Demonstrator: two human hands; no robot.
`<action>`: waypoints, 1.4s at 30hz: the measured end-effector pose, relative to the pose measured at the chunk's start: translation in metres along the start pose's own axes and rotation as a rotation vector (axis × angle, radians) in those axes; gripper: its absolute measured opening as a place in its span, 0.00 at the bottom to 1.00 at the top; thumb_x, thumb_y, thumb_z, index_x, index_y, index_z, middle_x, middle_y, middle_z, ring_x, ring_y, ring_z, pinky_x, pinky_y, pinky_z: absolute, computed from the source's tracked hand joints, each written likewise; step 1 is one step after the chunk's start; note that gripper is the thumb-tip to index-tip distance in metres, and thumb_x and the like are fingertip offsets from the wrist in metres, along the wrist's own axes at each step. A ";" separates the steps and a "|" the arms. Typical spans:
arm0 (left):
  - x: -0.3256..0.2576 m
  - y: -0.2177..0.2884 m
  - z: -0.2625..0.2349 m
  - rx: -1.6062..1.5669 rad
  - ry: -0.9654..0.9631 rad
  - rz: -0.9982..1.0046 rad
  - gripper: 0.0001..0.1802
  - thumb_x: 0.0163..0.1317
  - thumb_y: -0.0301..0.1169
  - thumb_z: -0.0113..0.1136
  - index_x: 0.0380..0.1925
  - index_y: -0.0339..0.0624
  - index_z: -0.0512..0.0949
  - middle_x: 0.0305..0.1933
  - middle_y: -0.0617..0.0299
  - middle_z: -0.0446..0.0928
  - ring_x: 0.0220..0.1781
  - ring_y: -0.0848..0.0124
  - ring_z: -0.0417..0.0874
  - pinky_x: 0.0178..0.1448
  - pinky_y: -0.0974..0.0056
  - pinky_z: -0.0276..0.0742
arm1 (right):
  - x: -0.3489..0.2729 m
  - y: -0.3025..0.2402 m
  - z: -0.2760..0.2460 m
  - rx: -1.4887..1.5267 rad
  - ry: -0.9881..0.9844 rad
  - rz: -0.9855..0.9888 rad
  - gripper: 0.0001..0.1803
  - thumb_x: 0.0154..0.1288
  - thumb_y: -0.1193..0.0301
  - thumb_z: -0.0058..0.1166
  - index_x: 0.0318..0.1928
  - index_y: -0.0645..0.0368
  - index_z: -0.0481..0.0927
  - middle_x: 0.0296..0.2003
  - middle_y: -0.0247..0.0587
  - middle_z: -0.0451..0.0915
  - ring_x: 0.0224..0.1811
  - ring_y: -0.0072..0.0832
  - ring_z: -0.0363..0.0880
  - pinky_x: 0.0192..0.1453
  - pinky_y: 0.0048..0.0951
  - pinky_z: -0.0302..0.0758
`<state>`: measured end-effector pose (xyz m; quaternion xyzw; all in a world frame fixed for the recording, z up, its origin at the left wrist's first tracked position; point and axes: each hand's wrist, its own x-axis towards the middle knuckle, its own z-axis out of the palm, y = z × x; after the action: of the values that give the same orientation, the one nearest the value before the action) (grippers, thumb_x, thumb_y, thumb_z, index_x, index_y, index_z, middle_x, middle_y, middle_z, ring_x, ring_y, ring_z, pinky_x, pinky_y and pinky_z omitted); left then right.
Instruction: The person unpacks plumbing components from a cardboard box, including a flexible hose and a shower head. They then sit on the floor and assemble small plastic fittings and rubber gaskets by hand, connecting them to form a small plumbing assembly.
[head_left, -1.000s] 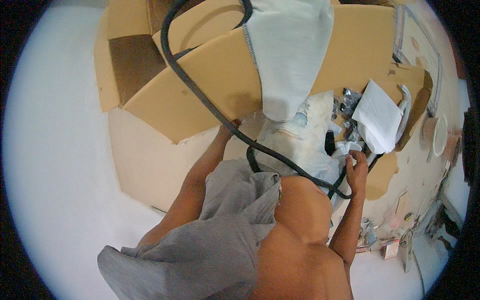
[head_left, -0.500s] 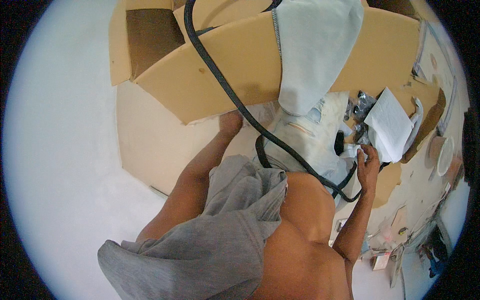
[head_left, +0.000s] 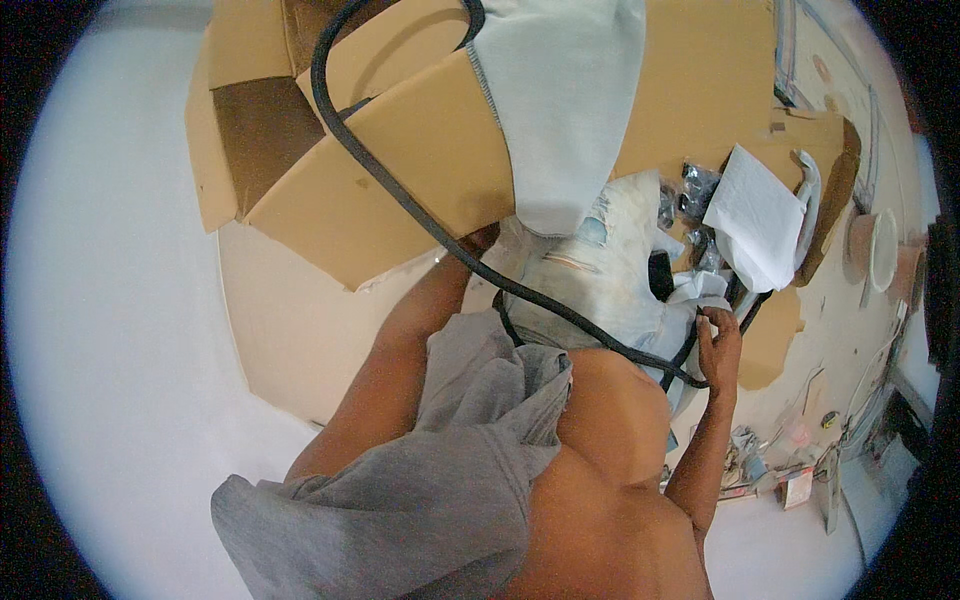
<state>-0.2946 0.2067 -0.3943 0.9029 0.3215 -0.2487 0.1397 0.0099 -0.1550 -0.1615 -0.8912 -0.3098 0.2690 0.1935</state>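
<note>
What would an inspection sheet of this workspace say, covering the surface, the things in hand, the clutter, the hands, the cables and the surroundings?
Surface: flattened cardboard sheets lie over a pale floor.
Job's things: a whitish stained bundle lies between the hands, with a black hose running across it.
Clutter: a white sheet, dark small parts and scraps lie at the right.
Hands: the right hand grips the black hose loop; the left hand reaches under the bundle, mostly hidden.
Cables: the black hose curves from the top edge down to the right hand.
Surroundings: a white cloth hangs from above; a grey garment drapes over the left arm.
</note>
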 end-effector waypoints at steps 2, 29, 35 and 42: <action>0.004 -0.007 -0.005 -0.072 0.003 -0.035 0.14 0.59 0.32 0.53 0.40 0.36 0.80 0.41 0.46 0.81 0.47 0.49 0.82 0.49 0.51 0.78 | -0.001 0.000 0.000 0.003 0.003 -0.001 0.13 0.65 0.69 0.56 0.45 0.65 0.80 0.46 0.52 0.79 0.50 0.46 0.78 0.57 0.40 0.73; -0.302 0.054 -0.426 -0.371 0.369 0.296 0.11 0.61 0.37 0.62 0.27 0.40 0.78 0.29 0.55 0.78 0.34 0.53 0.80 0.40 0.54 0.76 | -0.001 -0.307 -0.034 0.434 -0.181 -1.079 0.10 0.62 0.69 0.58 0.42 0.60 0.81 0.35 0.46 0.81 0.38 0.46 0.79 0.43 0.42 0.76; -0.308 0.052 -0.437 -0.390 0.416 0.279 0.10 0.62 0.36 0.62 0.29 0.40 0.78 0.28 0.56 0.78 0.32 0.55 0.80 0.36 0.56 0.75 | -0.002 -0.306 -0.070 0.427 -0.125 -1.103 0.06 0.64 0.72 0.55 0.38 0.62 0.79 0.33 0.49 0.79 0.37 0.47 0.79 0.42 0.39 0.76; -0.315 0.048 -0.442 -0.419 0.455 0.297 0.09 0.59 0.35 0.64 0.28 0.42 0.79 0.28 0.55 0.78 0.32 0.54 0.80 0.36 0.55 0.75 | 0.001 -0.295 -0.087 0.341 -0.276 -1.105 0.08 0.66 0.70 0.52 0.40 0.62 0.75 0.36 0.51 0.75 0.41 0.50 0.75 0.44 0.44 0.75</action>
<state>-0.3157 0.1916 0.1500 0.9239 0.2535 0.0535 0.2816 -0.0693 0.0466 0.0563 -0.5111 -0.7023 0.2880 0.4033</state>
